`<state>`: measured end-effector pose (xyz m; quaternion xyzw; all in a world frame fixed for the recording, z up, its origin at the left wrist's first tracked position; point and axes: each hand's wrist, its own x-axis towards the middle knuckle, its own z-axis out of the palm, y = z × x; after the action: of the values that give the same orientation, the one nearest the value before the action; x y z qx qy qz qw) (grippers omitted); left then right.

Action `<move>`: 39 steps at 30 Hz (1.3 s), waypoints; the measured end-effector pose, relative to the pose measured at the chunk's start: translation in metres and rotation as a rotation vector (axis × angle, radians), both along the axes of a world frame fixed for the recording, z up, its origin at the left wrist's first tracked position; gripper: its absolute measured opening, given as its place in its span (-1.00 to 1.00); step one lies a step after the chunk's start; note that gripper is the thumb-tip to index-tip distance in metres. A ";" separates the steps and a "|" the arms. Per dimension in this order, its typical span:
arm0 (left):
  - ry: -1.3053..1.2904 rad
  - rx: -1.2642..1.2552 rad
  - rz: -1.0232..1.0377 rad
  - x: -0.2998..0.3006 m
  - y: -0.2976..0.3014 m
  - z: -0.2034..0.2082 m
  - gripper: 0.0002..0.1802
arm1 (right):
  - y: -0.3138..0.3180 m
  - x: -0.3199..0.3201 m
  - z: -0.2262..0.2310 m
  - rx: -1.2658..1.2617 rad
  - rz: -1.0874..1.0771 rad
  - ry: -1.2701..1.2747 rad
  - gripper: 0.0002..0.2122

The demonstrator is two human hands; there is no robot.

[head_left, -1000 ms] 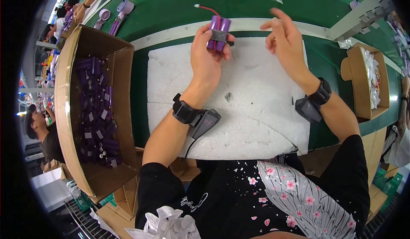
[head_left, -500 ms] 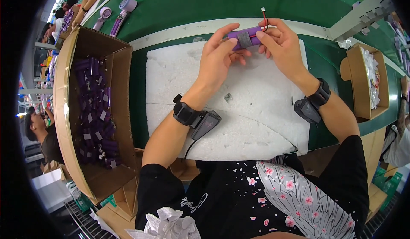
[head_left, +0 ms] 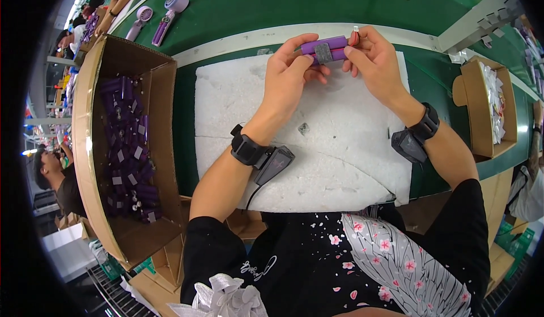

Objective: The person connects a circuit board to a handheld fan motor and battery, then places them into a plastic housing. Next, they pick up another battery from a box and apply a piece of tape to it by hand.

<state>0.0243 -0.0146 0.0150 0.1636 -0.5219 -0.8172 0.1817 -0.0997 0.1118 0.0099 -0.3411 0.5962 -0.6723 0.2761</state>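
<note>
A purple battery pack of two side-by-side cylinders, with a grey strip round its middle, is held level above the far part of a white foam board. My left hand is closed on its left end, thumb in front. My right hand is closed at its right end, thumb tip against the pack. Between the right thumb and forefinger, red wires stand bunched, with a small white connector on top. The right fingers partly hide the wires.
On the left stands a deep cardboard box of purple battery packs. A smaller box on the right holds white-wrapped parts. Purple handheld fans lie on the green belt beyond a pale rail. A grey metal post rises at far right.
The wires and connector, upright above the pack before, are now lower and bunched by my right fingers. The pack has turned slightly. The fans and a paper scrap shifted right along the belt.
</note>
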 end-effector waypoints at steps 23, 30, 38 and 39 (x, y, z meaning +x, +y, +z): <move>-0.001 0.023 0.025 0.000 0.001 0.001 -0.63 | 0.000 -0.001 -0.001 0.023 -0.015 0.025 -0.90; -0.031 0.030 0.044 0.001 0.000 0.002 -0.66 | 0.000 -0.001 -0.001 0.003 -0.039 0.073 -0.87; -0.059 0.042 0.012 0.001 0.000 0.003 -0.66 | 0.001 -0.002 -0.001 0.059 -0.041 0.080 -0.89; -0.050 0.043 0.004 0.001 0.000 0.003 -0.66 | 0.001 -0.002 0.000 0.047 -0.036 0.074 -0.90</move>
<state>0.0253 -0.0149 0.0182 0.1892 -0.5081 -0.8236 0.1667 -0.1014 0.1125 0.0095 -0.3484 0.6274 -0.6500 0.2499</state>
